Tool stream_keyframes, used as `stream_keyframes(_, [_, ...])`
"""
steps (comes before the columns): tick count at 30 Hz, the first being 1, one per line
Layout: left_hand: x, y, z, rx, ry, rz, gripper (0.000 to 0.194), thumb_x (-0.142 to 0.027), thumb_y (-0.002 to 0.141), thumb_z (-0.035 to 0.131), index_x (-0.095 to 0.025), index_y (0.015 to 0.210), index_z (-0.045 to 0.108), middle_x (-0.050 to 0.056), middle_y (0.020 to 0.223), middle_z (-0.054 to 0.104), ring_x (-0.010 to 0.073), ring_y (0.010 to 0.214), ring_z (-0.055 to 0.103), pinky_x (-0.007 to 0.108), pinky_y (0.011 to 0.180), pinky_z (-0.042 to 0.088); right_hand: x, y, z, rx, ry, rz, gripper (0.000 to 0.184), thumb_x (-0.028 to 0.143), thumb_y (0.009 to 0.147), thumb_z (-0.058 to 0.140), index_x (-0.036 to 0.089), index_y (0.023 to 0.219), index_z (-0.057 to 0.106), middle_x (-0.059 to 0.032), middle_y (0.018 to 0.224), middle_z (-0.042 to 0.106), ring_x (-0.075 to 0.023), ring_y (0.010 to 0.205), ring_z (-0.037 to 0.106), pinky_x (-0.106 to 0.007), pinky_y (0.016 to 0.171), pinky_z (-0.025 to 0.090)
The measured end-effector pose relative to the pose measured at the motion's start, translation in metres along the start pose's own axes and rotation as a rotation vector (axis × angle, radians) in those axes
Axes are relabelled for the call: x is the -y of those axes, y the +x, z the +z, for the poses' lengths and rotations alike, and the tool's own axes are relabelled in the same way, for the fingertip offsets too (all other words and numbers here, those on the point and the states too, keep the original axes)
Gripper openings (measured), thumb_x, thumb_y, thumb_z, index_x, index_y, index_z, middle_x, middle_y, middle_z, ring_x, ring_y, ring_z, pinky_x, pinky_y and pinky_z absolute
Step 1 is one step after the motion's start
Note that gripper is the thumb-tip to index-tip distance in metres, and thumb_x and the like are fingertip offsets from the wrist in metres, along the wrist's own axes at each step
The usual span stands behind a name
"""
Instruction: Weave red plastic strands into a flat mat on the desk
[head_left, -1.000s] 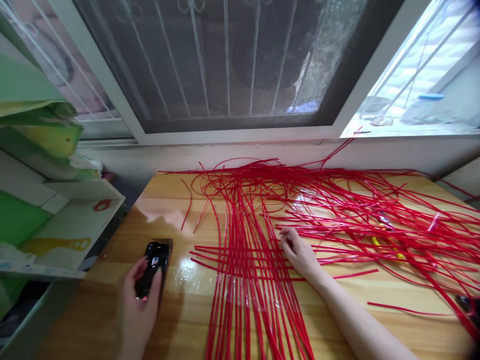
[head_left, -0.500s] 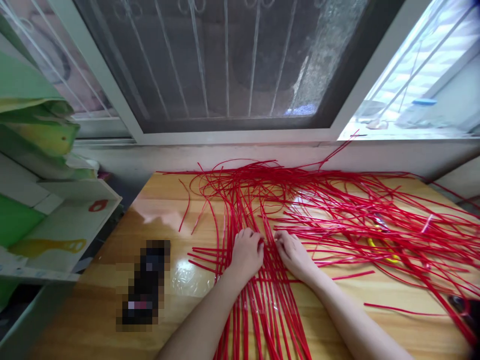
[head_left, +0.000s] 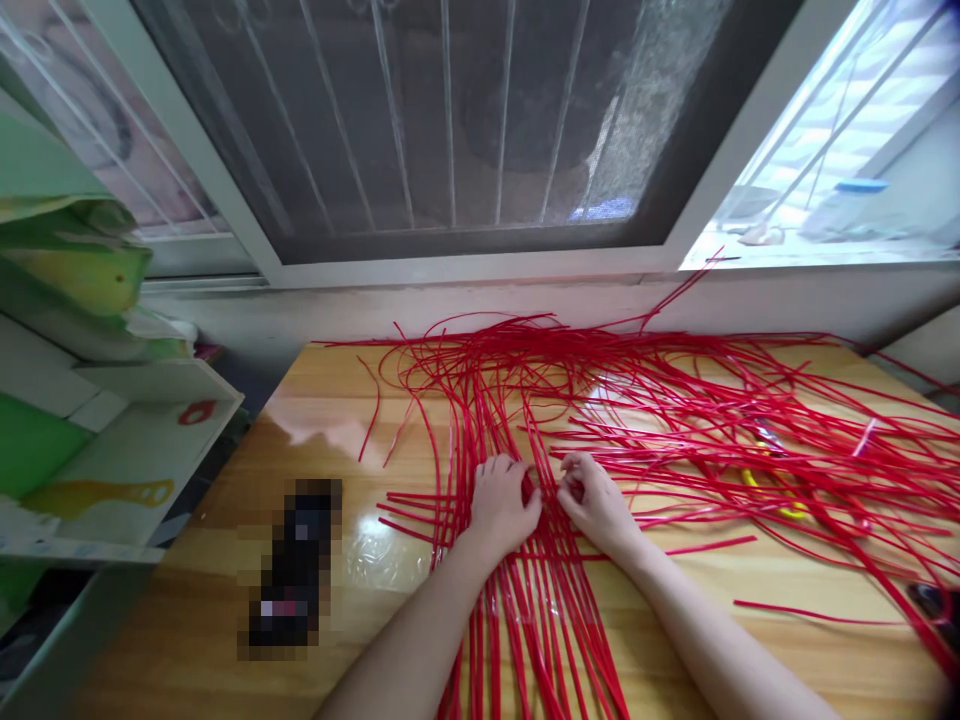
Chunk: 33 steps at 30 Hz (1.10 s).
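Observation:
Many long red strips point(head_left: 525, 620) lie crossed over one another on a wooden table point(head_left: 375, 660), some running towards me and some sideways. My left hand point(head_left: 501, 502) rests on the crossing, fingers curled down onto the strips. My right hand point(head_left: 596, 500) is close beside it, fingers bent and pinching at the red strips near the same spot. The two hands almost touch.
A dark phone point(head_left: 294, 565) lies on the table to the left. Something yellow point(head_left: 780, 500) shows under the loose strips at the right. Green and white shelving point(head_left: 97, 400) stands at the left edge. A barred window point(head_left: 450, 130) rises behind the table.
My left hand put the phone down on the table and came over to the strips beside my right hand. My right hand has stayed at the crossing.

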<state>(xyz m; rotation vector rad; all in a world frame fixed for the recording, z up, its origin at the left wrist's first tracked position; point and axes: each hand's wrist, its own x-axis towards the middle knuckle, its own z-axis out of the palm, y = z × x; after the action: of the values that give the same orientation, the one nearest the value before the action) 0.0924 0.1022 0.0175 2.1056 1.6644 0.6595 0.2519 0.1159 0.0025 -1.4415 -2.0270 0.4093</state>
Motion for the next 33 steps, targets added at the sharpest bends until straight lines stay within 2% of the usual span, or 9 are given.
stream_keyframes(4, [-0.004,0.003,0.003,-0.036,0.002,-0.073,0.028,-0.032,0.077,0.047,-0.022,0.102,0.055,0.006,0.095,0.051,0.0210,0.093,0.045,0.037,0.084,0.035,0.000,-0.001,0.001,-0.065,0.015,0.009,0.018,0.019,0.069,0.045,0.021,0.086,0.041,0.0022,0.058,0.049,-0.0164,0.057,0.048,-0.028,0.059,0.040])
stream_keyframes(10, [-0.008,0.008,0.007,-0.087,0.024,-0.066,0.030,-0.035,0.076,0.050,-0.020,0.101,0.055,0.006,0.093,0.050,0.0215,0.092,0.044,0.037,0.083,0.034,0.000,0.000,-0.001,-0.108,-0.044,-0.091,0.017,0.016,0.069,0.046,0.020,0.084,0.042,0.0010,0.058,0.050,-0.0177,0.061,0.048,-0.029,0.063,0.040])
stream_keyframes(17, [-0.005,0.011,0.013,-0.085,0.012,-0.096,0.028,-0.035,0.073,0.056,-0.020,0.097,0.054,0.005,0.095,0.050,0.0215,0.093,0.043,0.037,0.084,0.032,0.002,-0.001,-0.001,-0.062,-0.057,-0.197,0.014,0.015,0.071,0.045,0.019,0.084,0.043,-0.0013,0.065,0.053,-0.0167,0.062,0.048,-0.029,0.063,0.040])
stream_keyframes(23, [-0.017,0.022,0.010,-0.062,0.082,-0.219,0.035,-0.040,0.069,0.059,-0.015,0.093,0.055,0.009,0.096,0.051,0.0245,0.094,0.044,0.040,0.084,0.031,0.004,-0.002,-0.001,-0.014,-0.046,-0.248,0.014,0.013,0.072,0.044,0.019,0.085,0.044,-0.0028,0.069,0.053,-0.0172,0.066,0.050,-0.030,0.063,0.040])
stream_keyframes(28, [-0.025,0.032,0.008,0.001,0.160,-0.276,0.033,-0.036,0.068,0.061,-0.011,0.089,0.056,0.013,0.096,0.053,0.0270,0.096,0.045,0.042,0.084,0.030,0.003,-0.003,0.000,-0.019,-0.046,-0.167,0.012,0.015,0.073,0.043,0.020,0.083,0.045,-0.0022,0.066,0.053,-0.0177,0.065,0.049,-0.031,0.063,0.039])
stream_keyframes(33, [-0.018,0.031,0.012,-0.043,0.084,-0.251,0.027,-0.039,0.067,0.060,-0.015,0.080,0.059,0.009,0.091,0.054,0.0245,0.093,0.046,0.040,0.084,0.032,-0.002,-0.002,-0.001,0.032,0.049,-0.003,0.010,0.020,0.075,0.042,0.021,0.085,0.042,-0.0010,0.066,0.052,-0.0176,0.065,0.050,-0.031,0.064,0.041])
